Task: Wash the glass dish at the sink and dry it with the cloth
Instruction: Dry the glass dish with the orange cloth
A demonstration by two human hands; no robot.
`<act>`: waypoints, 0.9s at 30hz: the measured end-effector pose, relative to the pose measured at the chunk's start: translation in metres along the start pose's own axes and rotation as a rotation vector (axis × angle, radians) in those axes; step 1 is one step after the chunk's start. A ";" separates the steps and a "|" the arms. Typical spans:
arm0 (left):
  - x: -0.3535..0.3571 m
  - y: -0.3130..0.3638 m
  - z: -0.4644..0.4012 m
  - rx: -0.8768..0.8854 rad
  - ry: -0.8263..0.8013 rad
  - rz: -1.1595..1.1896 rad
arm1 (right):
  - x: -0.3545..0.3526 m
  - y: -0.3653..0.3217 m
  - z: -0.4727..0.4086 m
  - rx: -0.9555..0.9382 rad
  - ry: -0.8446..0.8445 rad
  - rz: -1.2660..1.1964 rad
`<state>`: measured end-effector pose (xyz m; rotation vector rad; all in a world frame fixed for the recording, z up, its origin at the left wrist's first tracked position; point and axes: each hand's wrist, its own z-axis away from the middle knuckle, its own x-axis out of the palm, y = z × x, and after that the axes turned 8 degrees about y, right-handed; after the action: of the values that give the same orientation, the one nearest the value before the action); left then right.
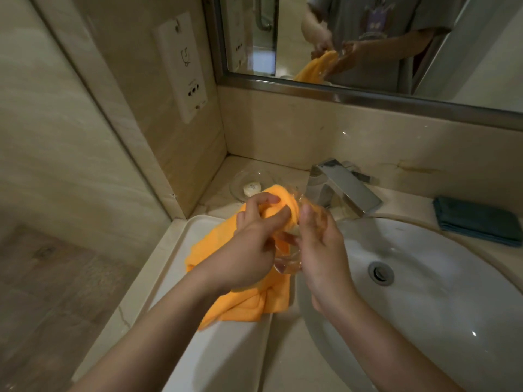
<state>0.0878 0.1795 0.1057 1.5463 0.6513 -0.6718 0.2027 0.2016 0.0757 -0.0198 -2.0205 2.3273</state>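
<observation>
Now drying step: left hand [254, 236] presses orange cloth [249, 301] into glass dish [287, 265], right hand [319, 250] gripping dish beside sink [424, 278]. Next, likely: rotate dish, wipe remaining wet glass.

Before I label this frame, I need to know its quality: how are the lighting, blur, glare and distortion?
Head view: dim, warm light; the left wall and floor smear with motion blur; wide-angle bending curves the mirror frame and sink rim; small glints on the basin and faucet; the glass dish is faint, transparent, between the left hand gripping the orange cloth and the right hand.
</observation>
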 end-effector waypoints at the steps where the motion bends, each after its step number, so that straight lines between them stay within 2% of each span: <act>1: 0.002 0.000 0.001 0.015 0.000 0.025 | 0.001 0.000 0.001 0.002 0.006 -0.002; 10: -0.002 -0.001 0.009 0.112 -0.088 0.024 | 0.003 -0.010 -0.008 0.083 -0.009 0.010; 14: -0.010 0.001 0.014 0.166 -0.152 -0.130 | -0.001 -0.016 -0.016 0.115 -0.056 0.017; 18: -0.015 0.005 0.015 0.188 -0.217 -0.463 | -0.004 -0.014 -0.021 0.125 -0.064 0.057; 19: -0.013 0.005 0.018 0.197 -0.215 -0.554 | -0.005 -0.013 -0.021 0.127 -0.077 0.054; 22: -0.010 0.001 0.028 0.379 -0.062 -0.751 | -0.007 -0.014 -0.021 0.126 -0.120 0.018; 27: -0.018 -0.009 0.032 0.305 -0.024 -0.796 | -0.006 -0.019 -0.016 0.143 -0.154 0.016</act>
<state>0.0674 0.1484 0.1110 1.5268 1.2070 -1.4326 0.2105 0.2198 0.0921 0.1552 -1.9175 2.5498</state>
